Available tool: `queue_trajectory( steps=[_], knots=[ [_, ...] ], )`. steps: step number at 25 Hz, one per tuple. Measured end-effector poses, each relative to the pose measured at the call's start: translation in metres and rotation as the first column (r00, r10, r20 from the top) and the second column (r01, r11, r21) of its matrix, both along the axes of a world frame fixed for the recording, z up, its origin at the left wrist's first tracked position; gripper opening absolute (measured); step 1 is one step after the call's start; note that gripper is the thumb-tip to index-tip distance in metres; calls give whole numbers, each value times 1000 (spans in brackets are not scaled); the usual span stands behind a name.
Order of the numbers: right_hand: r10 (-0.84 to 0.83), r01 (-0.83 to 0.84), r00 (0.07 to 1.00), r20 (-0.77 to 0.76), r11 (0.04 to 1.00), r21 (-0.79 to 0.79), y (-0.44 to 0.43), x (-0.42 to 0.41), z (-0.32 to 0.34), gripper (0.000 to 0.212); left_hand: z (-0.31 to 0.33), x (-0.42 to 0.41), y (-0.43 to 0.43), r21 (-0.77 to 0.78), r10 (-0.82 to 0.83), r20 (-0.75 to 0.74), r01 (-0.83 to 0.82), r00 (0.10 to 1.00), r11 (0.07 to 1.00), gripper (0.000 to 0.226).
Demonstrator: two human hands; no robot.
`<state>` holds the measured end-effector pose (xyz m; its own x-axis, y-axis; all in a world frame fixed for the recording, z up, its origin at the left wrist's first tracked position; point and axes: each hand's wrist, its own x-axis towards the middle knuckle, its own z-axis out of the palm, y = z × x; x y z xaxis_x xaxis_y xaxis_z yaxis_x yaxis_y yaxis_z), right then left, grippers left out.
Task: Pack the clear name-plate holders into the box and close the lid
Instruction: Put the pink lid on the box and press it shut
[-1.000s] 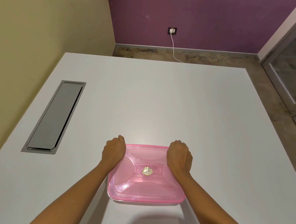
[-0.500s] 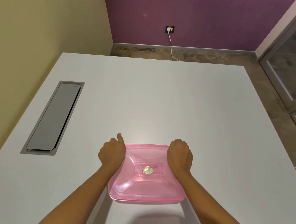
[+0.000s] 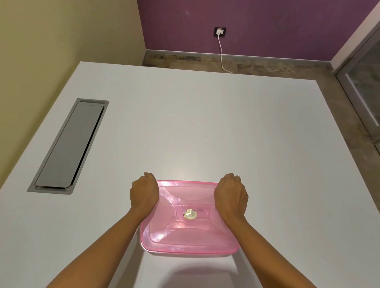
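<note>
A translucent pink lid [image 3: 189,231] with a small round sticker at its centre lies flat on top of the box, near the table's front edge. My left hand [image 3: 144,192] is curled over the lid's far-left corner. My right hand [image 3: 231,196] is curled over the far-right corner. Both hands press on the lid's rim with fingers closed. The box's contents are blurred by the pink plastic; I cannot make out any name-plate holders.
The white table [image 3: 208,127] spreads wide around the box. A grey cable hatch [image 3: 69,146] is set into its left side. Beyond the far edge are a purple wall with a socket and white cable [image 3: 221,49], and a glass door at right.
My left hand's thumb, raised half a second ago, has folded back down onto the lid's corner. The box and right hand stay in place.
</note>
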<state>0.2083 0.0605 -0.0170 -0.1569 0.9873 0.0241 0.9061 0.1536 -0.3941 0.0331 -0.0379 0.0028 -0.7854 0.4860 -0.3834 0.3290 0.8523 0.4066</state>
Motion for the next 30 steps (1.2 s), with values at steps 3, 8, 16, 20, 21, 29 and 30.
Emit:
queue_trajectory(
  steps=[3,8,16,20,21,29,30],
  knots=[
    [6,-6,1000,-9,1000,-12,1,1,-1,20,1,-1,2,4,-44,7,44,999,999,28],
    [-55,46,996,-68,991,-129,2,5,2,28,-2,-5,-1,101,0,28,-3,1000,995,31],
    [6,-17,998,64,987,162,-41,-2,4,11,-3,19,-15,23,147,-60,-146,987,989,59],
    [19,-31,997,76,987,158,-41,-1,3,15,-3,15,-22,-87,-130,-167,117,977,989,24],
    [20,-31,997,76,988,151,-41,-2,3,16,-1,15,-23,-75,-129,-166,118,978,990,22],
    [-73,61,990,-124,993,-96,-43,18,13,31,5,23,-38,154,140,-76,-127,987,980,46],
    [-123,106,984,-125,985,-133,-47,27,14,33,3,31,-47,140,138,-95,-124,986,982,48]
  ],
)
